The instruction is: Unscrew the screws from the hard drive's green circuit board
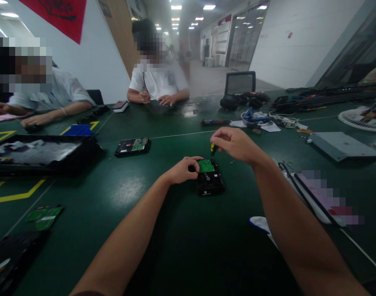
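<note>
A black hard drive [210, 183] with a green circuit board [206, 165] at its far end lies on the table in front of me. My left hand [185, 169] grips the drive's left edge beside the board, thumb and fingers bent around it. Above the far right corner, my right hand [233, 142] pinches a small screwdriver [213, 148] with a yellow and black handle, pointing down. Whether its tip touches the drive cannot be made out. A few tiny screws [231, 162] seem to lie just right of the drive.
Another hard drive [132, 146] lies at the left, beyond a loose green board [45, 217]. A large black tray [42, 154] stands further left. On the right are a grey metal box [345, 146], a phone [319, 195] and a bowl [256, 119]. Two people sit across the table.
</note>
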Motion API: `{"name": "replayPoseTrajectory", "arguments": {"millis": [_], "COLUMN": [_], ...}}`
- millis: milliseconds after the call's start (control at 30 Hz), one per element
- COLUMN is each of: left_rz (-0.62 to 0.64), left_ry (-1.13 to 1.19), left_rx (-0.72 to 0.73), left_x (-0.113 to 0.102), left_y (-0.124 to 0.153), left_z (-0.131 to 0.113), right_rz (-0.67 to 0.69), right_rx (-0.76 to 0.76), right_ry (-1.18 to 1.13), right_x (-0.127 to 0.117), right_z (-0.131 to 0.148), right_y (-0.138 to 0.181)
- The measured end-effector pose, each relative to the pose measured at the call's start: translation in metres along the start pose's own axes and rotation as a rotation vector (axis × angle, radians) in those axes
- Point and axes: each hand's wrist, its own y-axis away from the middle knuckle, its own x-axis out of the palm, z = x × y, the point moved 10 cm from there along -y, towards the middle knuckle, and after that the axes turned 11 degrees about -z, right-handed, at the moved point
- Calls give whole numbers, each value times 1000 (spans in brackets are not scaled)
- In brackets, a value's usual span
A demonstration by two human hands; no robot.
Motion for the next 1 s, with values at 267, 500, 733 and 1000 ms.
{"name": "replayPoseTrajectory", "arguments": {"millis": [267,500,733,1000], "left_rz": [-6,0,-5,3], "left_ry": [8,14,7,1], "left_rx": [-1,4,4,11], "left_x": [0,0,0,-1], "left_y": [0,0,0,1], "left_z": [0,-2,-2,-4], "right_rz": [8,22,-6,58], "right_rx": [-6,19,42,32], "right_ry": [-81,-49,-16,-84], "right_x": [3,4,1,9], "right_z": [3,-2,-1,-2], "right_y": [1,0,1,1]}}
